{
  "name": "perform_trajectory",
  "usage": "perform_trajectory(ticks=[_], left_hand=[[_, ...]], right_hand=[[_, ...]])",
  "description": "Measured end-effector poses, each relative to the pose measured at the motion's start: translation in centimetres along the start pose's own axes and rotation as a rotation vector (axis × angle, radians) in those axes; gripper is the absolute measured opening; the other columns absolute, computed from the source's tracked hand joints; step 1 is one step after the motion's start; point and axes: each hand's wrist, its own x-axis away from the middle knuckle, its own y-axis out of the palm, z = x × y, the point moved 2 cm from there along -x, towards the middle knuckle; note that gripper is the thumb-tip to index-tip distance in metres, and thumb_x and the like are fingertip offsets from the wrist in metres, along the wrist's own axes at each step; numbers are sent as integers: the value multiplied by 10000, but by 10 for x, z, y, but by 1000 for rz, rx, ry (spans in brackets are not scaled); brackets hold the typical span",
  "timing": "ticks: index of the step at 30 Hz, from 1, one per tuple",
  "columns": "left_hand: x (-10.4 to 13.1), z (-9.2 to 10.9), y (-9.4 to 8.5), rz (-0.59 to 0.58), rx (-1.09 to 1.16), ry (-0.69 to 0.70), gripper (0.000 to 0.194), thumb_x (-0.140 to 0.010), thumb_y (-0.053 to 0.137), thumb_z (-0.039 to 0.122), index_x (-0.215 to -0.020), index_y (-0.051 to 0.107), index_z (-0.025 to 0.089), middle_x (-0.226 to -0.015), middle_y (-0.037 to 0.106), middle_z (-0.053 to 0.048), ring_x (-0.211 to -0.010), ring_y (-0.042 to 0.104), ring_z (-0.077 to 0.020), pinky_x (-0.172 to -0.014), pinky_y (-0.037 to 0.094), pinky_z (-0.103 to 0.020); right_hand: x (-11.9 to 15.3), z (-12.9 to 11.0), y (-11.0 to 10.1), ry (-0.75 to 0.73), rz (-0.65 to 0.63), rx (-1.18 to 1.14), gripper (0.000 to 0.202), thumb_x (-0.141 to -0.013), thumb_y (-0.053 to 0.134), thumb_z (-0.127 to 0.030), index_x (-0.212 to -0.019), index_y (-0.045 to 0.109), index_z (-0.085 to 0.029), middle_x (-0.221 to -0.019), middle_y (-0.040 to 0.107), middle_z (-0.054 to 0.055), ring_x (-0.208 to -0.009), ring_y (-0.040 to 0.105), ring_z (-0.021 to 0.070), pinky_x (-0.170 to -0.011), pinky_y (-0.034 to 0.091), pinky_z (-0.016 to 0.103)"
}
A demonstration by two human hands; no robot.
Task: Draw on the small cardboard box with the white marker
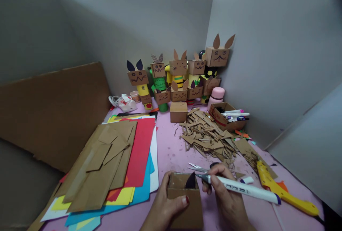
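A small cardboard box (187, 206) stands at the bottom centre, held by my left hand (167, 204) with the thumb across its front. One dark pointed ear (190, 181) rises from the box's upper part. My right hand (227, 195) grips a white marker (240, 187), its dark tip close beside the ear's upper edge. Whether the tip touches the ear cannot be made out. Scissors (197, 168) lie on the table just behind the box, partly hidden by the right hand. The marker's white cap (247, 180) rests to the right of that hand.
Cardboard sheets (93, 163) and coloured paper (140, 149) are stacked left. Cardboard scraps (208, 133) lie centre right, near a pen box (227, 122). A yellow glue gun (288, 195) is at right. Cardboard animal figures (178, 68), a closed box (179, 112) and a pink bottle (216, 97) stand behind.
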Motion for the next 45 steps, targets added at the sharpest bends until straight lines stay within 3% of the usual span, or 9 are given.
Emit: perform_trajectory(ticks=[5,10,16,23,28,34,41,45], left_hand=[[4,5,4,58,-44,-44,682,-711,868,498,-1179,472,199,-1069,688,-82,-945,652,-228,-832,485,-345],[4,5,4,49,-24,-76,711,-703,868,508,-1185,436,214,-1074,682,-77,-938,666,-239,-805,486,-344],[6,7,6,29,-22,-57,659,-734,853,484,-1182,460,205,-1066,741,-106,-950,696,-255,-813,493,-340],[1,2,1,51,-39,-41,761,-664,889,545,-1188,465,192,-1034,691,-77,-933,659,-231,-833,481,-355],[2,2,2,54,-32,-67,731,-695,873,520,-1194,445,198,-1064,717,-102,-931,684,-242,-800,489,-341],[3,5,4,78,-27,-57,738,-673,883,516,-1170,440,198,-1021,701,-79,-871,667,-211,-764,495,-314],[4,6,5,63,-10,-49,675,-708,863,500,-1158,451,210,-1033,728,-106,-886,675,-226,-784,516,-343],[5,6,5,62,-11,-30,658,-712,856,503,-1154,459,218,-1015,710,-88,-885,665,-224,-787,496,-331]], right_hand=[[4,0,3,23,-1,70,428,-766,789,-644,-779,620,-252,-563,612,-78,-546,529,82,-572,396,190],[4,-3,3,-70,66,120,385,-800,757,-648,-806,629,-284,-606,656,-92,-593,576,81,-631,416,174],[5,3,1,-45,-35,140,368,-791,762,-641,-806,638,-295,-611,640,-85,-575,532,92,-577,391,192],[5,-3,2,-120,109,150,373,-800,758,-646,-807,642,-291,-605,646,-88,-587,567,78,-621,416,171],[7,-3,5,-13,11,63,417,-762,785,-654,-770,633,-266,-556,632,-84,-532,545,76,-562,398,182],[5,-4,3,-86,98,61,381,-802,764,-636,-798,640,-276,-604,657,-85,-598,575,75,-640,419,172],[3,0,3,61,-40,-3,424,-795,766,-638,-766,614,-243,-545,633,-62,-546,532,92,-581,383,213],[1,2,2,53,8,-18,409,-806,759,-635,-802,608,-255,-581,659,-63,-581,535,98,-608,392,209]])
